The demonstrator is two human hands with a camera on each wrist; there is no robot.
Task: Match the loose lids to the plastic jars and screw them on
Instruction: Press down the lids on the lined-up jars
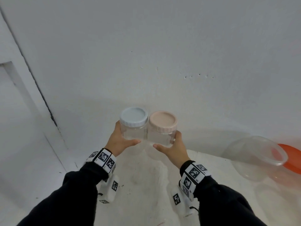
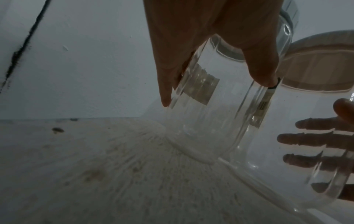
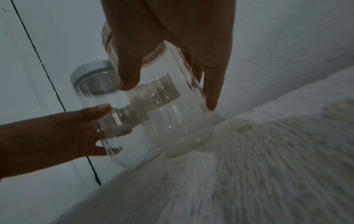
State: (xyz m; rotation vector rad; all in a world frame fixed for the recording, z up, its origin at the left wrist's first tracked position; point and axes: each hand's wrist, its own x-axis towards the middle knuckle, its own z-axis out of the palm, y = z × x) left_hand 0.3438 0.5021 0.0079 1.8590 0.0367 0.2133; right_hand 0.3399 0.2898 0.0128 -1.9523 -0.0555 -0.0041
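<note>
1. Far left, the left hand [image 1: 117, 139] wraps the blue-lidded jar [image 1: 133, 132], thumb across the near wall and fingers behind the clear plastic, as the left wrist view shows.
2. The pale blue lid [image 1: 133, 116] sits level on that jar, its ribbed skirt down over the neck. It looks seated.
3. Right beside it, walls touching, is the pink-lidded jar [image 1: 162, 136], with the pink lid [image 1: 162, 121] also on square.
4. The right hand [image 1: 173, 148] clasps this jar the same way, thumb in front and fingers curled round the far side.
5. Both jars stand upright near the back edge of the white counter [image 1: 146, 193], close to the wall. Whether their bases rest on it or hover just above cannot be told.
6. Far right, a clear plastic bowl [image 1: 254, 154] lies tilted over an orange lid [image 1: 291, 159], well apart from the jars.
7. Judgement: the capping appears done and this is the parking step. The next move calls for settling both jars flat, then letting go cleanly without nudging either.
</note>
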